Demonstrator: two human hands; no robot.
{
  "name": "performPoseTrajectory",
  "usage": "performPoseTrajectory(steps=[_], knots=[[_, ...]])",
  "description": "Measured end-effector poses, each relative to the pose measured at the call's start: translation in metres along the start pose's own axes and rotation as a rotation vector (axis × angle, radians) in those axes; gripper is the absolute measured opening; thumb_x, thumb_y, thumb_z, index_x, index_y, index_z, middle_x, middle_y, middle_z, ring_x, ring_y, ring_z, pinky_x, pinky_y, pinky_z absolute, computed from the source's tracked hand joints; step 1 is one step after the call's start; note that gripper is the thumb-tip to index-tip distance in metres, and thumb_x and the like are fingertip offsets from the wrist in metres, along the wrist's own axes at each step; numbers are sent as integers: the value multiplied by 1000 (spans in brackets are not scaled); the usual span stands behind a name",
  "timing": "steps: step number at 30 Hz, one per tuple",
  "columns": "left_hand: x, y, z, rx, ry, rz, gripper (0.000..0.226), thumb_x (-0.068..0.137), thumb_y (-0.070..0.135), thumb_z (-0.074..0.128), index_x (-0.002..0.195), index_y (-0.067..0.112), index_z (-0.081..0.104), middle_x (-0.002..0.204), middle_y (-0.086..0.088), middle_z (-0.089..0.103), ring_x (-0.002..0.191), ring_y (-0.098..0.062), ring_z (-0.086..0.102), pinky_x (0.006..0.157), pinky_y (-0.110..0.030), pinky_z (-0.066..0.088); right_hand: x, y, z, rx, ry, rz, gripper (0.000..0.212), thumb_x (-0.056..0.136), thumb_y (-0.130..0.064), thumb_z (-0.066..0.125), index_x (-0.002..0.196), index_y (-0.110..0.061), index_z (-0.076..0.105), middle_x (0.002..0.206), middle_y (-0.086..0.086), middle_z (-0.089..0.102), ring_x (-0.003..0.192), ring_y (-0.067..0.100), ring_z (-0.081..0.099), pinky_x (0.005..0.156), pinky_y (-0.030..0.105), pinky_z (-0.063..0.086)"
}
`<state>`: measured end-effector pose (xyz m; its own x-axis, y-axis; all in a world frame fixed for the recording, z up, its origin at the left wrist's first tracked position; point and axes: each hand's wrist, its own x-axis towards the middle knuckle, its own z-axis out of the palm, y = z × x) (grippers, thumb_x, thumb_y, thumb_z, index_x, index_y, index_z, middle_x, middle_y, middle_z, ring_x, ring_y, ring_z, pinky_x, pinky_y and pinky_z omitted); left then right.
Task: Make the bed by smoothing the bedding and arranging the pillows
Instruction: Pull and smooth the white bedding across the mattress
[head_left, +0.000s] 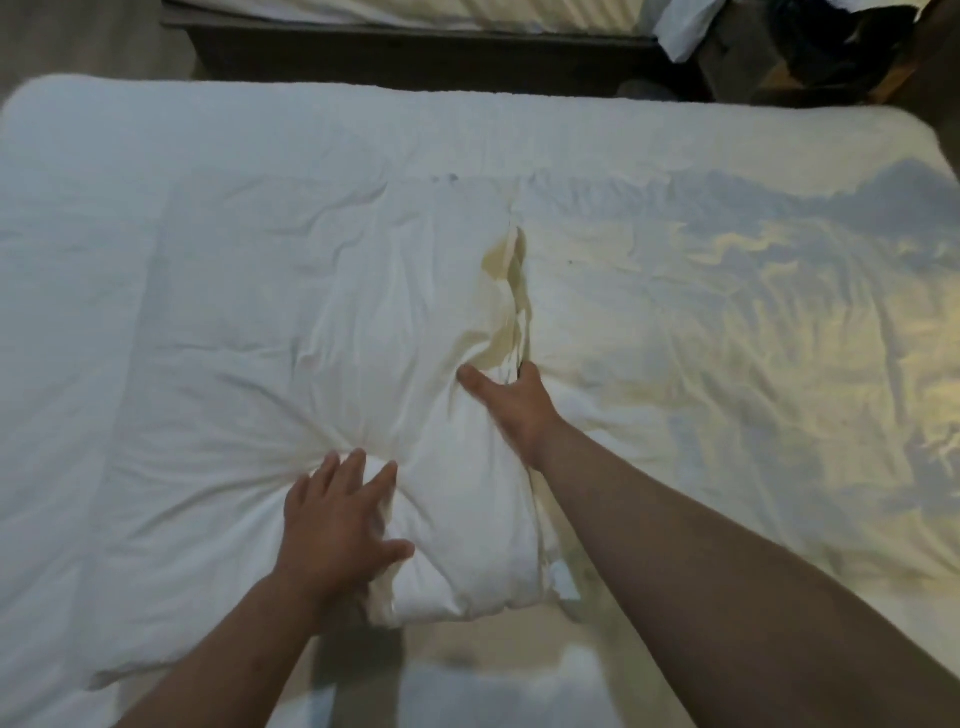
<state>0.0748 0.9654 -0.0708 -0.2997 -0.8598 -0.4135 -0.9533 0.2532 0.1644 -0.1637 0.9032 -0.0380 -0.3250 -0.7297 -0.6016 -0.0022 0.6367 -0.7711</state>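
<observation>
A white pillow lies across the middle of the bed, wrinkled and dented. My left hand presses flat on its near part, fingers spread and straight. My right hand grips the pillow's right edge, thumb on top and fingers tucked under the fold, where a yellowish stain shows on the fabric. A second white pillow or bedding lies to the right, lit yellow in patches.
The white mattress cover spreads left and to the far edge. Beyond it a dark gap separates another bed. Dark clothing and bags sit at the top right.
</observation>
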Motion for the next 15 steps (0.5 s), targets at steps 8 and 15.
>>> performPoseTrajectory(steps=[8, 15], knots=[[13, 9, -32, -117, 127, 40, 100, 46, 79, 51, 136, 34, 48, 125, -4, 57, 115, -28, 54, 96, -41, 41, 10, -22, 4, -116, 4, -196, 72, 70, -13, 73, 136, -27, 47, 121, -10, 61, 111, 15, 60, 95, 27, 48], [43, 60, -65, -136, 253, 51, 108, 59, 88, 33, 148, 27, 34, 158, -11, 25, 147, -28, 19, 116, -48, 19, -6, -45, -70, -230, 47, -364, 78, 73, -8, 60, 142, -36, 41, 135, -13, 54, 116, 6, 52, 97, 20, 41]])
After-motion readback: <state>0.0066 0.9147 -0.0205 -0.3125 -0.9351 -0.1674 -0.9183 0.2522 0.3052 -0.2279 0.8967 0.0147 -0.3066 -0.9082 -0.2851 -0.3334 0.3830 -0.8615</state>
